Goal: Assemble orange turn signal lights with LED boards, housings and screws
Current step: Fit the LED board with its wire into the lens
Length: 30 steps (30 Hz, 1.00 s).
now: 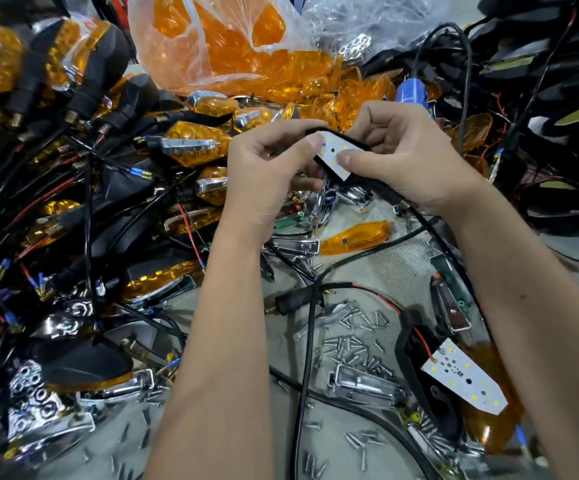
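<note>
One head-worn wide-angle camera looks forward and steeply down, close over the cluttered worktop (367,271), its edges apparently distorted.

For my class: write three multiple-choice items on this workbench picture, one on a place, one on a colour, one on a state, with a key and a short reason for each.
1. Where do the loose screws lie?
A. in a jar
B. scattered on the work surface
C. inside the plastic bag

2. What colour are the lenses in the plastic bag?
A. orange
B. green
C. blue

3. How is the white LED board held?
A. lying untouched
B. by one hand only
C. by both hands, thumbs pressing it

Key: B, they lie spread below the arms; A, orange shows through the film; C, left hand and right hand both grip it.
</note>
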Available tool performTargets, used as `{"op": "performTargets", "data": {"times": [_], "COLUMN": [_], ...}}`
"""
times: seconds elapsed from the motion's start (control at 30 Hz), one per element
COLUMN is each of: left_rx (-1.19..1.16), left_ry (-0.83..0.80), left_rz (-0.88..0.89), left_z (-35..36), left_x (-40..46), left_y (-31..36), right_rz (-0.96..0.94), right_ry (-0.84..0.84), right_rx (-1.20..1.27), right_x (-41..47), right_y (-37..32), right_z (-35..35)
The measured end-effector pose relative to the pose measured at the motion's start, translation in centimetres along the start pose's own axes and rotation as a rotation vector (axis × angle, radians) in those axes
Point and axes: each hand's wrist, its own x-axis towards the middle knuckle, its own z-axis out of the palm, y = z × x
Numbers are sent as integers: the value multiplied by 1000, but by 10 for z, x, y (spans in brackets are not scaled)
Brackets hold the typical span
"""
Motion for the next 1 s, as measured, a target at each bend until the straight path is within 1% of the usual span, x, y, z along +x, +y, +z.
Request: {"op": "performTargets", "data": {"times": [0.13,0.4,0.77,1.0], "left_rx": [33,27,-1,-2], "left_ry": [24,37,27,15], "left_rz": [-2,-2,42,27], "left_z": [1,1,2,1], "left_x": [-1,-1,-2,-2], "left_y": [-1,-1,1,3], "right_rz": [29,22,36,-2], "right_ry": [-32,-3,-26,-10], "right_rx": [87,75,158,107], "right_x": [-2,-3,-4,-2], "right_y": [-1,-5,-9,-8], "right_z": [2,5,5,6]}}
